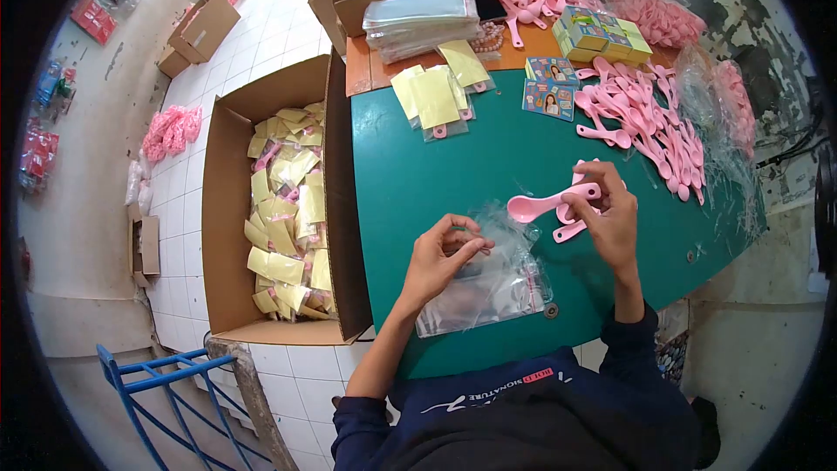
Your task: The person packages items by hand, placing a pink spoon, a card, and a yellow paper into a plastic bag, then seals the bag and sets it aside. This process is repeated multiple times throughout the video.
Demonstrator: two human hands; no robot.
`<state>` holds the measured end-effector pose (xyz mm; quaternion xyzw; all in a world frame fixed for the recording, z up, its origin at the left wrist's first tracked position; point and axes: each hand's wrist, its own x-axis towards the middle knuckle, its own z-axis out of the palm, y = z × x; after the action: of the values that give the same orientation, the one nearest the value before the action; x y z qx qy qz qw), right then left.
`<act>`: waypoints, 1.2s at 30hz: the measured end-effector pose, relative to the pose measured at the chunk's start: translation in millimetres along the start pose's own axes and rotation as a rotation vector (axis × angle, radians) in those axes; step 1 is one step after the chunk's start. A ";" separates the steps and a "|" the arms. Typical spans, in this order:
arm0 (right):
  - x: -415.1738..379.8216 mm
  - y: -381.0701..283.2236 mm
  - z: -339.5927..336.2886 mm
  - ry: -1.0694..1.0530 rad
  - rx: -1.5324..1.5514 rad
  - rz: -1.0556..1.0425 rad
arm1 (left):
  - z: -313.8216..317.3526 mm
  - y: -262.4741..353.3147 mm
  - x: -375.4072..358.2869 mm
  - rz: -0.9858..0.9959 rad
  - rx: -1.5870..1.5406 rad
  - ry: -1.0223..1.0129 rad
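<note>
My right hand [610,218] pinches a pink plastic spoon [528,208] by its handle, with the bowl pointing left. Just behind and below it, more pink spoons [571,231] lie on the green tabletop. My left hand [443,260] is closed, thumb tip against the curled fingers, above a stack of clear plastic bags [471,303]. Loose, crinkled clear film [506,231] rises beside those fingertips; whether they grip it is hard to see.
A large carton [214,235] of packed bags with yellow cards stands left of the green table [401,183]. Finished-looking packets [433,98], printed cards [549,100] and a pile of pink spoons [645,113] lie toward the back. A blue metal frame [174,362] is at lower left.
</note>
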<state>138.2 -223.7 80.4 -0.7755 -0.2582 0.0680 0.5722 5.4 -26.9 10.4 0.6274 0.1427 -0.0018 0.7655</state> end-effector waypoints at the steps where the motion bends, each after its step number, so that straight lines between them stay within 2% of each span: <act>1: -1.3 1.9 2.6 0.009 0.057 0.012 | 1.4 2.9 -1.1 -0.004 -0.020 -0.016; 6: -3.6 -10.3 16.8 0.061 0.233 0.043 | 7.1 23.7 -6.8 -0.093 -0.008 -0.082; 12: -4.0 -18.6 25.6 -0.028 0.099 -0.086 | 6.6 23.2 -2.6 -0.058 -0.045 -0.148; 15: -2.9 -21.6 28.0 -0.184 0.075 0.006 | 6.1 31.1 1.7 -0.083 -0.065 -0.221; 18: -0.5 -15.6 31.3 -0.186 0.023 -0.070 | 9.2 42.1 4.4 0.041 -0.207 -0.235; 21: 4.9 -16.2 29.2 -0.064 -0.003 -0.165 | 0.9 39.2 9.7 0.191 -0.005 -0.219; 24: 7.0 -13.0 30.7 -0.039 0.119 -0.156 | -11.0 38.2 15.7 0.054 0.094 -0.356; 27: 28.6 -23.0 30.9 -0.398 0.018 -0.508 | -3.8 54.0 12.5 0.108 -0.077 -0.248; 29: 40.0 -18.1 33.9 -0.559 0.179 -0.477 | -4.3 53.4 11.4 0.149 -0.084 -0.207; 31: 71.2 -1.1 28.4 -0.547 0.182 -0.433 | -7.5 56.5 11.2 0.144 -0.112 -0.181; 32: 102.5 16.6 12.1 -0.456 0.106 -0.400 | -10.3 59.4 8.4 0.115 -0.138 -0.174; 33: 130.2 31.4 -3.8 -0.293 -0.297 -0.340 | -13.1 61.1 5.6 0.085 -0.164 -0.167; 35: 163.8 98.1 -30.4 0.016 -0.970 -0.409 | -18.7 56.2 1.9 0.129 -0.164 -0.156; 36: 163.7 106.2 -34.6 0.010 -1.066 -0.367 | -22.1 54.5 1.3 0.158 -0.163 -0.149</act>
<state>326.7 -197.4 25.1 -0.9000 -0.3847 -0.1759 0.1050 11.7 6.2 58.6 0.5706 0.0353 0.0234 0.8202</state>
